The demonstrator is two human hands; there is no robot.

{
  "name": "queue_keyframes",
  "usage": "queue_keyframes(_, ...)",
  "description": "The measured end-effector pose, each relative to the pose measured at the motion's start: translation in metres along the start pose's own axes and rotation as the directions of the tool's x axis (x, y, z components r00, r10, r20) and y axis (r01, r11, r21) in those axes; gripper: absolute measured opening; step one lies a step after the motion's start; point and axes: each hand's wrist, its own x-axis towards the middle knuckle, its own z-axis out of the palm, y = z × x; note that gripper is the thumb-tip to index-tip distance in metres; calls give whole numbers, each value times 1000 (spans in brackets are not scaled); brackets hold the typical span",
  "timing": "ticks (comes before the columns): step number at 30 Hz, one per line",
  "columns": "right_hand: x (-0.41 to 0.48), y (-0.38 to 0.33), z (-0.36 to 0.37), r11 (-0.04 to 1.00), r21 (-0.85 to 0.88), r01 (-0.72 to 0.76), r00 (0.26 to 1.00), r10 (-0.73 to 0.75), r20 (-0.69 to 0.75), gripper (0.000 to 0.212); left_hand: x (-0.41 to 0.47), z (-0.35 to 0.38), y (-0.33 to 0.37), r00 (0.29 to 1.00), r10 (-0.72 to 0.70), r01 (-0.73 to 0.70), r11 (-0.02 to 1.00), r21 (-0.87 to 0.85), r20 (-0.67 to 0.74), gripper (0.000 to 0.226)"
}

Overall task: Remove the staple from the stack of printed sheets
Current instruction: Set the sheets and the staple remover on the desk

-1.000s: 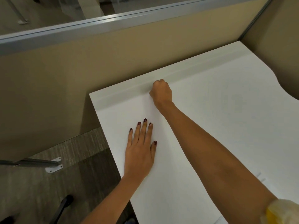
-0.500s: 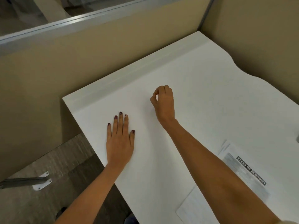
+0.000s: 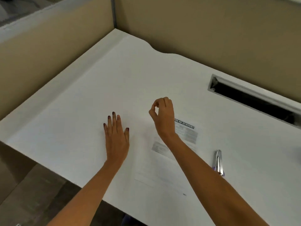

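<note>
The stack of printed sheets (image 3: 156, 162) lies flat on the white desk (image 3: 162, 75), with a bold black headline at its far right end. My right forearm crosses over it. My right hand (image 3: 162, 115) hovers above the far edge of the sheets, thumb and forefinger pinched into a ring with nothing visible between them. My left hand (image 3: 116, 136) rests palm down on the bare desk, left of the sheets, fingers slightly spread. A small dark speck (image 3: 184, 194) sits near the sheets' near right corner; I cannot tell what it is.
A metal staple remover with a purple handle (image 3: 218, 162) lies on the desk right of my right forearm. A dark cable slot (image 3: 254, 98) opens in the desk at the back right. Beige partition walls (image 3: 195, 26) enclose the back and left. The desk's front edge drops to the floor at lower left.
My right hand pulled back from the desk's rear ledge to above the sheets, fist loosened into a pinch. The view swung right, revealing sheets, staple remover and slot. The left hand stayed flat.
</note>
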Motion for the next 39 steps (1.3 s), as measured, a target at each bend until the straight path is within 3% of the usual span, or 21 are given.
queue_keyframes(6, -38, 64, -83, 986, -74, -150, 979, 138, -150, 9, -18, 24, 92, 956, 277, -267, 958, -105, 96, 55)
queue_keyframes(12, -94, 126, -162, 928, -110, -355, 892, 301, -337, 9, -52, 48, 175, 852, 510, -461, 838, -292, 117, 46)
queue_keyframes(21, -170, 197, -256, 774, -24, -633, 651, 515, -558, 10, -85, 81, 281, 612, 773, -685, 625, -375, 170, 44)
queue_keyframes(30, -192, 259, -304, 653, 133, -745, 438, 630, -641, 6, -104, 132, 330, 373, 821, -845, 493, -207, 432, 57)
queue_keyframes(34, -163, 297, -337, 620, 84, -780, 403, 599, -692, 12, -109, 154, 343, 372, 755, -796, 559, -233, 540, 63)
queue_keyframes(39, -119, 345, -382, 574, 83, -815, 327, 574, -751, 15, -112, 172, 339, 380, 772, -836, 522, -168, 510, 73)
